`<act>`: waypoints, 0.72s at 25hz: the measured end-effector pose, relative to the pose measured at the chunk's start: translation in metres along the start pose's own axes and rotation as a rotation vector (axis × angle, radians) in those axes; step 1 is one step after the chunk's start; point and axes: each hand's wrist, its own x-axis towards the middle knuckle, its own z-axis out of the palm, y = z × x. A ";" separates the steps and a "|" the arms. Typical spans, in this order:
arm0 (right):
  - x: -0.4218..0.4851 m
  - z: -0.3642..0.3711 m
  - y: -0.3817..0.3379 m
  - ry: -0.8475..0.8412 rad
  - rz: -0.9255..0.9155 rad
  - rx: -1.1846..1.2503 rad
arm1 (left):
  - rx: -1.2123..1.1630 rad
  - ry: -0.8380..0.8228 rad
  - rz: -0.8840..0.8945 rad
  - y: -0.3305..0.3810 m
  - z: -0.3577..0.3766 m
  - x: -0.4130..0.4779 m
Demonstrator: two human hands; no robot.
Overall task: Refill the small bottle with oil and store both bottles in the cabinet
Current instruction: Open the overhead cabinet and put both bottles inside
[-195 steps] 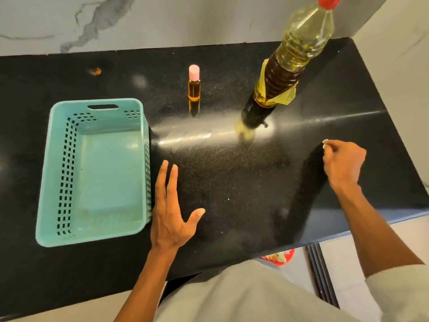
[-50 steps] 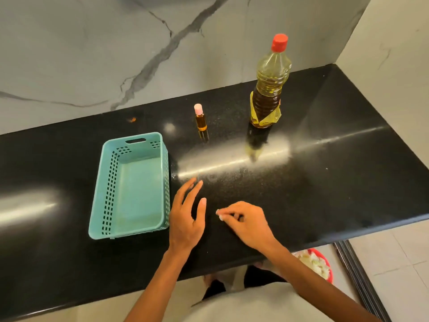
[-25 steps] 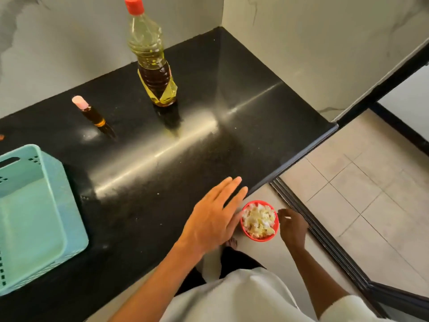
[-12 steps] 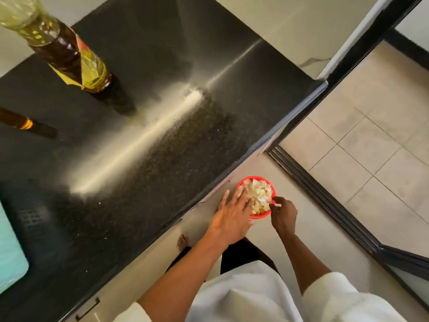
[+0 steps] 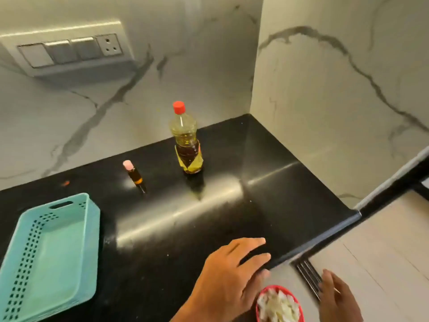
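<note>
– Black stone counter [image 5: 209, 228] in a marble-walled corner came back into view. Half a second before, the camera had looked down past its front edge at the red bowl [image 5: 287, 289]. Noted?
– Noted. Both hands had been at that bowl then. Left hand [image 5: 232, 273] was now up on the counter near the front edge, fingers straight and spread, laid flat, gripping nothing.
– Right hand?
– Right hand [image 5: 336, 298] hung below counter level, just beside the bowl, blurred. Could not tell whether its fingers were loose or pinched on something; a pale streak crossed it.
– The white scrap it pinched two seconds back?
– Not to be found now. Bowl held pale scraps [image 5: 277, 306]. Judged it went there, unconfirmed.
– Task things?
– Small bottle [image 5: 134, 174], pink cap on, stood toward the back of the counter, where it had been two seconds before. Large oil bottle [image 5: 186, 140], red cap on, stood upright to its right, apart from it. Neither was touched. Teal basket [image 5: 91, 228] sat at the left, well apart from both.
– Meaning for the job?
– Tidying looked finished and the view was back on the bottles. Refill was not begun: both caps on, no oil moved. Judged the next step was uncapping, with the left hand the nearer one. Cabinet was not in view.
</note>
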 end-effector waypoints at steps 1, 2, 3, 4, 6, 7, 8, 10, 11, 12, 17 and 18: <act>0.000 0.008 -0.035 -0.030 -0.025 0.090 | -0.013 0.124 -0.029 -0.009 -0.033 0.002; 0.001 0.020 -0.076 -0.065 -0.060 0.181 | 0.012 0.256 -0.032 -0.021 -0.067 0.006; 0.000 0.032 -0.116 -0.101 -0.121 0.254 | 0.035 0.371 -0.045 -0.031 -0.103 0.011; -0.009 0.045 -0.157 -0.120 -0.228 0.320 | 0.061 0.492 -0.052 -0.039 -0.139 0.017; -0.041 0.073 -0.241 -0.122 -0.543 0.419 | 0.118 0.727 -0.043 -0.051 -0.213 0.029; -0.063 0.084 -0.286 -0.106 -0.714 0.469 | 0.158 0.844 -0.010 -0.055 -0.251 0.035; -0.085 0.092 -0.327 -0.093 -0.889 0.491 | 0.201 0.945 0.021 -0.058 -0.286 0.043; -0.126 0.101 -0.412 -0.070 -1.206 0.533 | 0.320 1.090 0.054 -0.060 -0.350 0.062; -0.146 0.104 -0.450 -0.055 -1.362 0.570 | 0.404 1.129 0.054 -0.063 -0.376 0.072; -0.166 0.109 -0.486 -0.011 -1.510 0.614 | 0.506 1.142 0.048 -0.066 -0.399 0.080; -0.218 0.148 -0.586 0.333 -1.909 0.386 | 1.047 0.895 -0.160 -0.109 -0.447 0.114; -0.215 0.156 -0.591 0.370 -1.931 0.278 | 1.133 0.847 -0.167 -0.120 -0.448 0.116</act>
